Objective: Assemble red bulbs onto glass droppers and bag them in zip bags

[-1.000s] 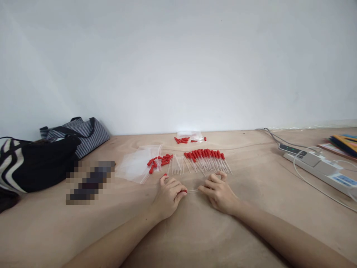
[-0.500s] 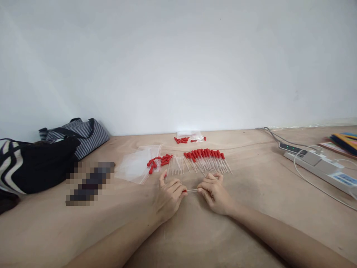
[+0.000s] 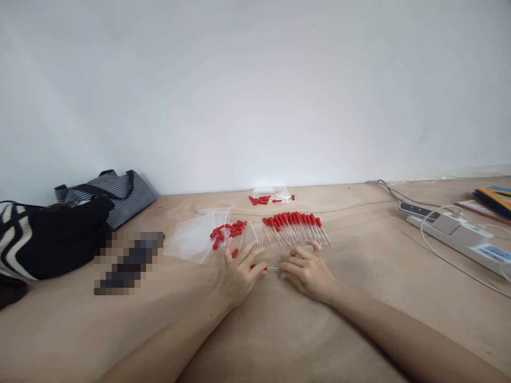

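Between my hands lies a dropper, a thin clear tube with a red rubber bulb (image 3: pixel 259 267) on its left end. My left hand (image 3: pixel 237 276) is at the bulb with its fingers spread apart, the thumb close against the red rubber. My right hand (image 3: pixel 305 270) pinches the tube, whose right part is hidden by the fingers. Just beyond are bare clear tubes (image 3: pixel 251 234) laid side by side. To their right is a row of droppers (image 3: pixel 297 219) fitted with red bulbs. A loose red bulb (image 3: pixel 235 254) lies beside my left fingers; several more red bulbs (image 3: pixel 238 227) lie behind it.
Clear zip bags (image 3: pixel 195 236) lie left of the bulbs. Near the wall, a small bag (image 3: pixel 271 192) has red bulbs around it. A blurred dark object (image 3: pixel 133 260), a black bag (image 3: pixel 67 239) and a striped bag (image 3: pixel 130 199) are on the left. A power strip (image 3: pixel 459 236) with cables is right.
The fingers of my left hand have spread and lifted from the bulb, showing more of it. My right hand keeps its pinch on the tube, shifted slightly left.
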The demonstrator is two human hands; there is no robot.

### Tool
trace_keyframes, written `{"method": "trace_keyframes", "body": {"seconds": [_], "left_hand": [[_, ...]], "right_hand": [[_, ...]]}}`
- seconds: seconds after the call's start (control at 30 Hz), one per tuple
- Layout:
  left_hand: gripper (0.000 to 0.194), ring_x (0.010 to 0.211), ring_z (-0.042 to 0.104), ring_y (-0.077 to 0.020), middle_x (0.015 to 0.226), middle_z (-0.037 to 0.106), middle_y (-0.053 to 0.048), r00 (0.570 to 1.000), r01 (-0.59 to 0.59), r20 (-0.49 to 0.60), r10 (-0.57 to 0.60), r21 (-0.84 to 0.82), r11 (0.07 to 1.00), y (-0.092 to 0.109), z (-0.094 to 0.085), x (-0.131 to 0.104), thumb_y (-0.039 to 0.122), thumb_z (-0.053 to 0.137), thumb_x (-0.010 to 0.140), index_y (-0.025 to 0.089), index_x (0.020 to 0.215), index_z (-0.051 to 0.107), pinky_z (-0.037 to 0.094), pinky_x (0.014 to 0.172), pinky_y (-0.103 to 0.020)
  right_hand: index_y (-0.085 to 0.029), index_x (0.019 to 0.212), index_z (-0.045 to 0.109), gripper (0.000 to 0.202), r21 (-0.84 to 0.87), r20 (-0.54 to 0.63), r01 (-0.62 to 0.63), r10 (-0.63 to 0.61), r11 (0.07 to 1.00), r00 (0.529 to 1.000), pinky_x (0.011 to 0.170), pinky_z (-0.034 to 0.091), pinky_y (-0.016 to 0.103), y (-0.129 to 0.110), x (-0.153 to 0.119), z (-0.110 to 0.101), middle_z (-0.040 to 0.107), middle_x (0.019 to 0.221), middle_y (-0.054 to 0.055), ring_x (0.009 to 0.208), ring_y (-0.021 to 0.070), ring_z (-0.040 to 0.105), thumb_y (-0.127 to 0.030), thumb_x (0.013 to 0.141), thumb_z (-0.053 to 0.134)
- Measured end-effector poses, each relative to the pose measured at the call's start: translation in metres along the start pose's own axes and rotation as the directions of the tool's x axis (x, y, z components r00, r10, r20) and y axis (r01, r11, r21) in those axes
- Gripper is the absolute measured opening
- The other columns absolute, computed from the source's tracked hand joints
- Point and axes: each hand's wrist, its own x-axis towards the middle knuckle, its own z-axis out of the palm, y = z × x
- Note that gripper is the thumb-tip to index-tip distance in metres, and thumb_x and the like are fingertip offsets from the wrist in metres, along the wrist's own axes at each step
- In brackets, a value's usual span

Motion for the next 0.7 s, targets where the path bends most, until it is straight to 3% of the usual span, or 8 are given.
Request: {"method": "trace_keyframes", "body": {"seconds": [0.13,0.37,0.7], "left_hand": [[0.013,0.109,0.052,-0.0213,0.110,0.063,-0.004,0.998,-0.044,-0.037,0.044,0.012,0.999,0.000,0.005,-0.002,0.025,0.049,0.086,0.023,0.083,0.061,-0.002,0.102,-0.054],[0.024,0.101,0.058,-0.0191,0.088,0.070,-0.002,0.990,-0.057,-0.140,0.034,-0.167,0.984,0.003,0.011,-0.001,0.015,0.039,0.089,0.017,0.078,0.060,-0.003,0.103,-0.052],[0.022,0.098,0.060,-0.0202,0.072,0.069,0.002,0.991,-0.047,-0.132,0.012,-0.264,0.963,0.003,0.009,0.000,0.016,0.042,0.087,0.017,0.073,0.058,-0.004,0.103,-0.052]], "right_hand": [[-0.024,0.081,0.061,0.016,-0.120,-0.096,0.059,-0.071,0.991,0.993,0.093,0.009,0.039,-0.002,-0.002,0.002,0.064,0.078,-0.002,0.091,0.0138,0.051,-0.020,0.085,0.046],[-0.018,0.078,0.059,0.022,-0.212,-0.236,0.126,-0.176,0.969,0.956,0.092,0.014,0.038,-0.003,-0.005,0.015,0.054,0.058,-0.003,0.078,0.0109,0.052,-0.009,0.082,0.040],[-0.017,0.067,0.057,0.023,-0.021,-0.104,0.027,-0.029,0.999,0.994,0.084,0.018,0.038,-0.006,0.001,0.019,0.052,0.059,-0.001,0.073,0.0132,0.046,-0.019,0.084,0.042]]}}
